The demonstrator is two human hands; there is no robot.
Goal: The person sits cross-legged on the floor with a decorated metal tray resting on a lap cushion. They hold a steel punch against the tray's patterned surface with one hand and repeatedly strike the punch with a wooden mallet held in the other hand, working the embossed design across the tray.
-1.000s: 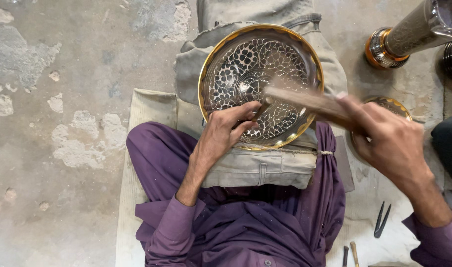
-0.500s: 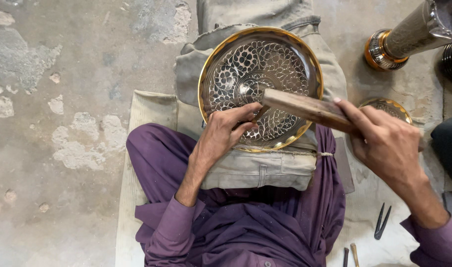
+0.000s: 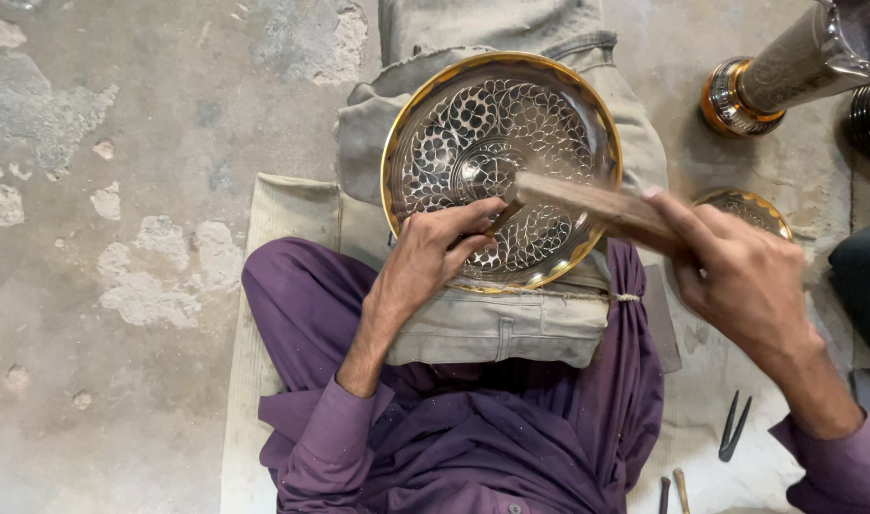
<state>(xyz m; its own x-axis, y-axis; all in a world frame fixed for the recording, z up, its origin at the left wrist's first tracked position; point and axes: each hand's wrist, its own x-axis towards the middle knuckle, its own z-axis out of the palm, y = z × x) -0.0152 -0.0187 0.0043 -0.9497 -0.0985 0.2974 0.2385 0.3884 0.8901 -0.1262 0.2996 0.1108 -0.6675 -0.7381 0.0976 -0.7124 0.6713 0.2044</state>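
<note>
Left hand pinches what looks like a chisel on the plate; right hand clenches a wooden mallet.

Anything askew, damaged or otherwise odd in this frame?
Nothing stands out. The engraved metal plate lies flat on the folded cloth over the lap; the left hand holds a small chisel to it and the right hand grips a wooden mallet. Only the concrete floor is patchy and worn.

1 head view looks steeply down, fairly close, probably over the lap
</note>
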